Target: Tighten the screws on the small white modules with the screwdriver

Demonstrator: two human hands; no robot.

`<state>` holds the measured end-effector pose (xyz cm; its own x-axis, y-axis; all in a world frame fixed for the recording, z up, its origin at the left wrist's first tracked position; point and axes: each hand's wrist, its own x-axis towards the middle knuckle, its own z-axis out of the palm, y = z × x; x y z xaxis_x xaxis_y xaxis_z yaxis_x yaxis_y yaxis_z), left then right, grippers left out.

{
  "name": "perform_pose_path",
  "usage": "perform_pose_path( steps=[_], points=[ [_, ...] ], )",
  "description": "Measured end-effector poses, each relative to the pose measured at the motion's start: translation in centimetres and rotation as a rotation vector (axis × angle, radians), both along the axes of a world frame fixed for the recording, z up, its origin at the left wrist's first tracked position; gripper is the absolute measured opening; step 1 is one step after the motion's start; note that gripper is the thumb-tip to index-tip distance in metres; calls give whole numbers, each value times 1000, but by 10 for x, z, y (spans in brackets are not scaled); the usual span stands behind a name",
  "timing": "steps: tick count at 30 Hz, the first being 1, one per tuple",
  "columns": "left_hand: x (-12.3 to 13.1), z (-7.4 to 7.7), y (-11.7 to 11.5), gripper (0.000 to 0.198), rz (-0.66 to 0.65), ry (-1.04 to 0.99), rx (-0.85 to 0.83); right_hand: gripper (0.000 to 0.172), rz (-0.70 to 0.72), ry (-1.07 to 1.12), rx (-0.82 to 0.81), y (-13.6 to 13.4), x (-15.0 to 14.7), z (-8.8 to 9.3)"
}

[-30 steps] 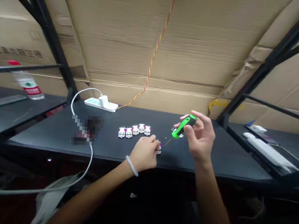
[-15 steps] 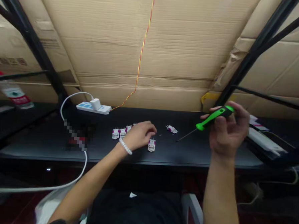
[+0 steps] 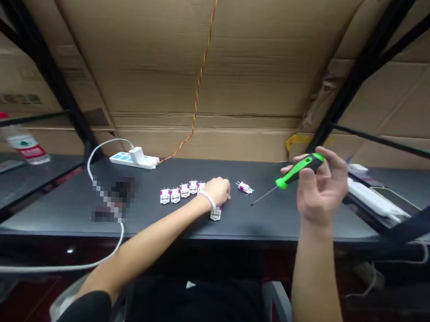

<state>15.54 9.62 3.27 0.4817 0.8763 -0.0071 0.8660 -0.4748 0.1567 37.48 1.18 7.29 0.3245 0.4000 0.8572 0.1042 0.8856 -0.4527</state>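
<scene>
My right hand [image 3: 321, 188] holds a green and black screwdriver [image 3: 296, 171] above the table, its thin shaft slanting down to the left. My left hand [image 3: 218, 190], a white band at its wrist, rests low over the table with fingers curled and closed. Whatever its fingertips pinch, if anything, is hidden. Just below that hand lies one small white and purple plug-like part [image 3: 215, 213], partly covered by the wrist. Several similar parts [image 3: 175, 195] form a slanting row to the left. Another single part [image 3: 244, 187] lies between my two hands.
A white power strip [image 3: 148, 162] with a charger [image 3: 136, 154] sits at the back left, its white cable [image 3: 88, 161] looping over the front edge. A bottle [image 3: 30, 146] stands far left. Black frame bars rise on both sides. White devices [image 3: 375, 198] lie at the right.
My left hand has moved right and its fingers have curled in, uncovering more of the row of parts. My right hand with the screwdriver has shifted slightly left.
</scene>
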Motion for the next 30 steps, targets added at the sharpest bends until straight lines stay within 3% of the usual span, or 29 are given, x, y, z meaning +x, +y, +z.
perform_pose_path(
  steps=[14, 19, 24, 30],
  points=[
    [1, -8, 4, 20, -127, 27, 34, 42, 31, -64, -20, 0, -1, -2],
    [-10, 1, 5, 26, -97, -36, 58, 43, 19, -59, -25, -1, 0, -1],
    [-37, 12, -13, 23, -34, -106, 102, 42, 4, -62, -41, -2, 0, 0],
    [-64, 4, -42, 19, 9, -157, 118, 44, 21, -73, -44, -1, -3, -1]
  ],
)
